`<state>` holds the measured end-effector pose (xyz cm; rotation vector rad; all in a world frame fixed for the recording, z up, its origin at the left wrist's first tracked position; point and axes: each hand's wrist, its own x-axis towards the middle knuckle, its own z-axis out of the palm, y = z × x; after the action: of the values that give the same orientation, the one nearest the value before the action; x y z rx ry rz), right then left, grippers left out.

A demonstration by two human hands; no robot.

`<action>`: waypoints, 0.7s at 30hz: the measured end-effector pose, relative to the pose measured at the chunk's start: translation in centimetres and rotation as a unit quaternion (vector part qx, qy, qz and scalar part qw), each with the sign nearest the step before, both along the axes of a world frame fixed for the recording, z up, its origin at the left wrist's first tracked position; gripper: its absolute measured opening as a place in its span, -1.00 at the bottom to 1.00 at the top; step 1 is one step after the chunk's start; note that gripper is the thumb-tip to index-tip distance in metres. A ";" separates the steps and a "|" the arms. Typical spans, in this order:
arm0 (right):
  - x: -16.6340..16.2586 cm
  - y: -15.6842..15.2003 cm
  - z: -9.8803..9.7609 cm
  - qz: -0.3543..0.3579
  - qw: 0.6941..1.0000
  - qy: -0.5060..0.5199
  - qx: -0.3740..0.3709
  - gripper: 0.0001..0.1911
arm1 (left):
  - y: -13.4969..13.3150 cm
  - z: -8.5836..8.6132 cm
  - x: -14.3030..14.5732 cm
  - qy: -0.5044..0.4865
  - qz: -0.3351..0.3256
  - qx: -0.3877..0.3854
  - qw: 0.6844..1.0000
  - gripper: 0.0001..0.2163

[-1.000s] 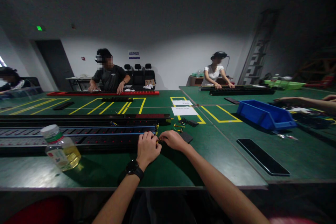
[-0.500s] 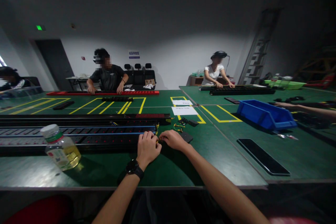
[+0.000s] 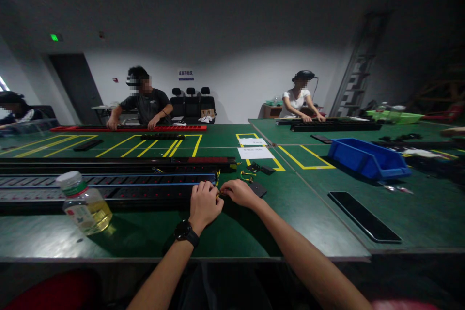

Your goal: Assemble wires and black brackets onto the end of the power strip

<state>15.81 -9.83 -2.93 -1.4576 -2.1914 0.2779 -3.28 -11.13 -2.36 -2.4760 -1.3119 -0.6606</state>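
My left hand, with a black watch on its wrist, is closed at the right end of a long black rail dotted with small red marks. Between its fingertips and those of my right hand a bit of thin yellow wire shows. My right hand is pinched around the wire's other side, fingertips close to my left. Fingers hide most of the wire and its end. Just beyond my right hand lie a flat black piece and a loose yellow-and-black wire bundle.
A bottle of yellow liquid stands in front of the rails at left. To the right are a blue bin and a phone. White papers lie mid-table. Two co-workers handle a red rail and black rails across the table.
My hands hold almost the same pose. Across the table, the co-worker at left has shifted left along with the red rail. A co-worker's arm at the right edge has drawn back.
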 end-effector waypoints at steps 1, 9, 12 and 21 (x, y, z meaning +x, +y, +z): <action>0.0 0.0 -0.1 0.000 1.000 0.000 -0.001 -0.71 | 0.0 0.0 0.0 -0.001 0.000 -0.001 1.000 -0.86; 0.1 0.1 -0.2 0.002 1.000 0.000 0.001 -0.71 | 0.0 0.0 0.0 -0.005 -0.001 0.002 1.000 -0.86; 0.1 0.0 -0.1 0.003 1.000 0.004 0.003 -0.71 | 0.0 -0.1 -0.1 -0.004 -0.002 0.002 1.000 -0.86; 0.0 0.0 -0.1 0.002 1.000 0.005 0.005 -0.71 | -0.1 0.0 0.0 -0.006 -0.003 -0.004 1.000 -0.86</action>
<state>15.84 -9.87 -3.04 -1.4438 -2.1853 0.2732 -3.31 -11.18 -2.38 -2.4861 -1.3145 -0.6739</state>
